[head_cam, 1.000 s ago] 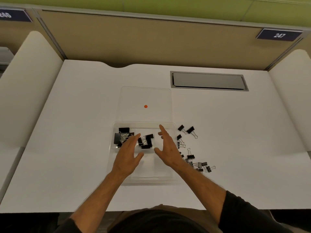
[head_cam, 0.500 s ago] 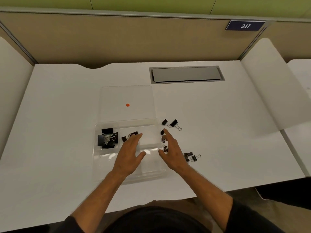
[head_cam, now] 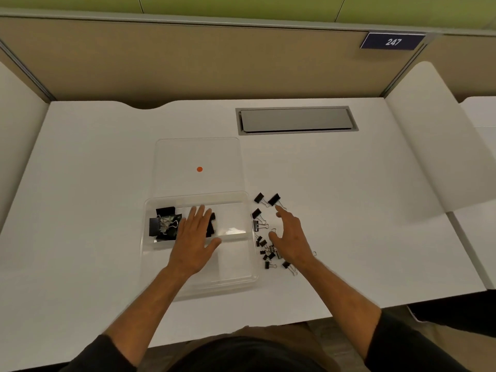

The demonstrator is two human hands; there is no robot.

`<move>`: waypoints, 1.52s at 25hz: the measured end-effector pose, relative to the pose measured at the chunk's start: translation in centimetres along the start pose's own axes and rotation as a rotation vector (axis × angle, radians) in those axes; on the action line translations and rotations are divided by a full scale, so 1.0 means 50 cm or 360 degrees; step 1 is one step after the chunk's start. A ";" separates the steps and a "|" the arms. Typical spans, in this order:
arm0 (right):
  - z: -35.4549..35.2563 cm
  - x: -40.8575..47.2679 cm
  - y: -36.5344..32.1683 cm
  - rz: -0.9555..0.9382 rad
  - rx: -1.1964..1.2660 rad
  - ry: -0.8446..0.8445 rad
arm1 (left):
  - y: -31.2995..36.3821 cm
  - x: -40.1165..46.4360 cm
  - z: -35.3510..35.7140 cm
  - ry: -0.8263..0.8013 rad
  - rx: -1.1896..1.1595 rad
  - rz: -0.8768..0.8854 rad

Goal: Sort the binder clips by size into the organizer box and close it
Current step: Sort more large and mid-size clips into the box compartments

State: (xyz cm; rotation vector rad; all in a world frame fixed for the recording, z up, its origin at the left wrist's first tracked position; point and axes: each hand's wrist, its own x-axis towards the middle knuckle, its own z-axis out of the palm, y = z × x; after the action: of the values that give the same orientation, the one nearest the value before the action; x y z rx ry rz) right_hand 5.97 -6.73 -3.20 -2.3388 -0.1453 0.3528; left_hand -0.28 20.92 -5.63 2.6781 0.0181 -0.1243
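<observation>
A clear plastic organizer box [head_cam: 236,275] lies open on the white desk, its lid [head_cam: 198,154] with an orange dot folded back flat. Large black binder clips [head_cam: 163,224] fill the box's back left compartment. More black clips [head_cam: 212,224] sit in the middle back compartment, partly hidden under my left hand [head_cam: 194,237], which rests flat and open over the box. My right hand [head_cam: 291,237] hovers open over loose clips to the right of the box. Medium clips [head_cam: 273,199] lie just beyond its fingertips. Several small clips [head_cam: 267,253] lie by the thumb and wrist.
A grey cable hatch [head_cam: 296,120] is set into the desk behind the clips. Tan partition panels close off the back, with a white divider [head_cam: 434,146] on the right. The desk's front edge [head_cam: 241,326] runs near my body.
My right hand has moved right, out from the box's edge and over the loose clips. My left hand stays over the box. The camera view has shifted to the right.
</observation>
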 end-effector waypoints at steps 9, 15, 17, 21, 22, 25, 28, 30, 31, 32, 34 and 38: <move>-0.019 0.161 0.038 0.0104 -0.0410 -0.0255 | -0.061 0.050 0.004 -0.0156 0.0289 -0.0119; 0.006 0.204 0.062 0.0040 -0.0646 -0.0179 | -0.063 0.044 0.013 -0.0140 0.0275 -0.0118; 0.012 0.207 0.068 0.0043 -0.0644 -0.0103 | -0.059 0.044 0.014 -0.0127 0.0270 -0.0109; 0.019 0.193 0.073 0.0045 -0.0569 -0.0007 | -0.059 0.044 0.013 -0.0103 0.0279 -0.0111; 0.019 0.186 0.072 0.0055 -0.0522 0.0002 | -0.059 0.043 0.014 -0.0109 0.0276 -0.0112; 0.012 0.163 0.054 0.0123 -0.0362 -0.0025 | -0.062 0.042 0.013 -0.0120 0.0227 -0.0110; 0.006 0.137 0.019 0.0107 -0.0169 -0.0021 | -0.062 0.032 0.004 -0.0100 0.0127 -0.0095; 0.008 0.121 0.000 0.0070 -0.0078 0.0010 | -0.062 0.018 -0.003 -0.0062 0.0093 -0.0080; 0.011 0.114 -0.007 0.0047 -0.0048 0.0024 | -0.064 0.011 -0.005 -0.0043 0.0088 -0.0077; 0.015 0.107 -0.015 0.0015 -0.0017 0.0035 | -0.066 0.001 -0.007 -0.0022 0.0081 -0.0080; 0.024 0.094 -0.033 -0.0062 0.0044 0.0052 | -0.074 -0.020 -0.010 0.0005 0.0066 -0.0096; 0.049 0.076 -0.081 -0.0136 0.0154 -0.0022 | -0.091 -0.058 -0.008 0.0001 0.0068 -0.0126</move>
State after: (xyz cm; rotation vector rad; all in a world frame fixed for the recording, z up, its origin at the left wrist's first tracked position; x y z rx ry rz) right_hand 8.87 -1.41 -2.79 -2.2274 -0.2290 0.3269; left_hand -3.28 25.19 -7.00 2.7210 0.1232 -0.1503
